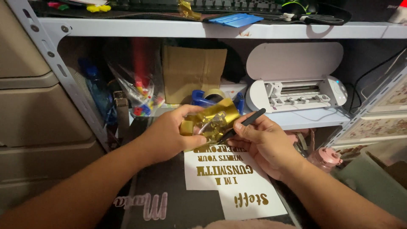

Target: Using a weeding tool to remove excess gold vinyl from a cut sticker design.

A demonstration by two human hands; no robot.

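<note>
The left hand (174,133) is gripping crumpled shiny gold foil (210,120); the right hand (263,142) is pinching a slim black tool (242,125) against it, above a white lettered sheet (237,184), below a white cutting machine (296,80)

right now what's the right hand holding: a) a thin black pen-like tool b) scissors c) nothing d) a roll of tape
a: the right hand grips a thin black pen-like tool, its tip at the crumpled gold foil that the left hand holds above the white sheet.
</note>
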